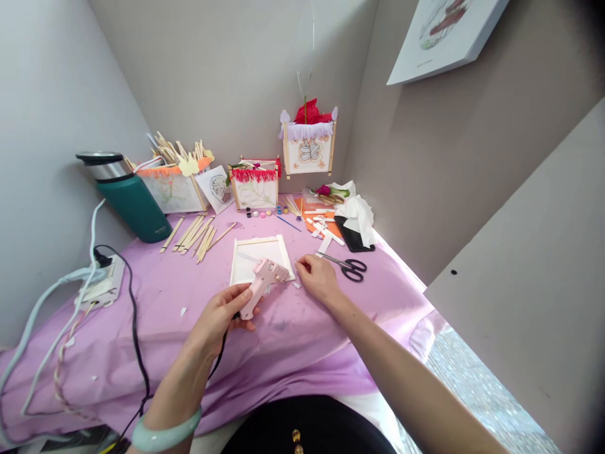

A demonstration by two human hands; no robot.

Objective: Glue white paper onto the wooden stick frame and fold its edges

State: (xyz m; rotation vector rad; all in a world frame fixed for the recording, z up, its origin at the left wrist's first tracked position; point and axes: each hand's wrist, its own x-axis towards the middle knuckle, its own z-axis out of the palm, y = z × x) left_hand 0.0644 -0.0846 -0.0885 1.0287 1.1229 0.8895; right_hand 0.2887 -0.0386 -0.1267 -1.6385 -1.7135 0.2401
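One pink glue gun (258, 291), one white stick-edged panel (286, 252), one scissors (341, 261), one teal bottle (135, 202), three decorated boxes (309, 151). Purple-clothed bench (155, 334), grey walls (236, 75). Hands apart: left hand (227, 308) clamped on glue gun, nozzle by panel's near right corner; right hand (319, 276) just beside, fingertips bunched, can't tell if gripping anything.

- A teal bottle (135, 205) stands at the left, behind a white power strip (112, 282) with cables plugged in.
- A white card (218, 189) with a drawing leans between an orange-trimmed box (167, 194) and a red-fringed box (256, 195).
- A lavender-fringed box (309, 154) hangs by the back wall.
- Crumpled white tissue (360, 217) lies partly over a flat black object (347, 239).
- Printed paper (437, 47) shows high on the right wall.
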